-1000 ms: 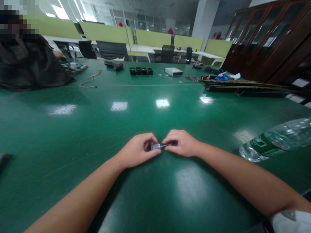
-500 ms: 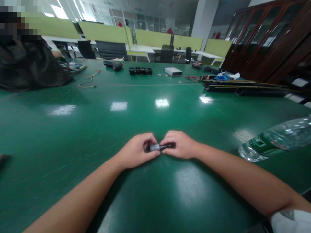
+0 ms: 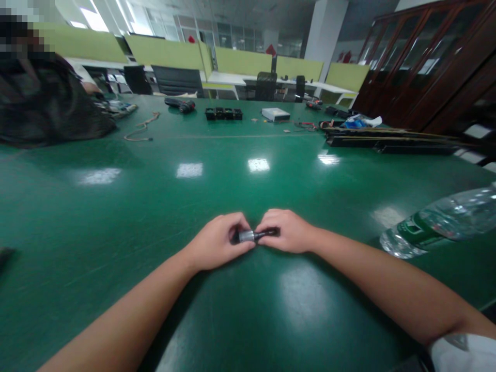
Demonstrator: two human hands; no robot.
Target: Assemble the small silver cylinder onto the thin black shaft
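Both hands meet over the green tabletop, near its front. Between the thumb and fingers of my left hand is a small silver-and-black cylinder, lying sideways. My right hand pinches its thin black right end, and a dark part of it shows inside the curled fingers. The fingertips of the two hands almost touch. Parts of the cylinder are hidden by the fingers, and its exact kind cannot be made out.
A clear plastic bottle with a green label lies on its side at right. Farther back are a black mesh bag, a cable, a black slotted block, a grey box and long dark strips. A person sits behind the bag.
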